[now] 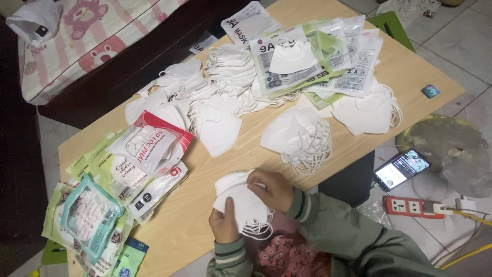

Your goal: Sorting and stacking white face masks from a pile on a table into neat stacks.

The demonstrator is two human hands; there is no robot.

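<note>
A small stack of white folded fabric face masks [241, 202] is held at the near table edge between both hands. The left hand [224, 223] is clamped on the stack's lower corner, thumb laid flat on top; the right hand [274, 189] is closed over its upper right edge, fingers curled down. The stack's long axis runs from lower right to upper left, its pointed fold directed away from the left hand toward the upper left, and its white elastic ear loops [256, 230] hang off the near side, beside the left hand.

Judged from the layout, the work is partly done. Just beyond the right hand, a loose pile of white masks with tangled loops [302, 137] lies unpacked on the pale wooden table [205, 215]. To the far left of the left hand, filled clear printed pouches [138, 159] are stacked. Farthest off, more white mask heaps [215, 87] and flat clear pouches [328, 56] lie spread, so much appears left.
</note>
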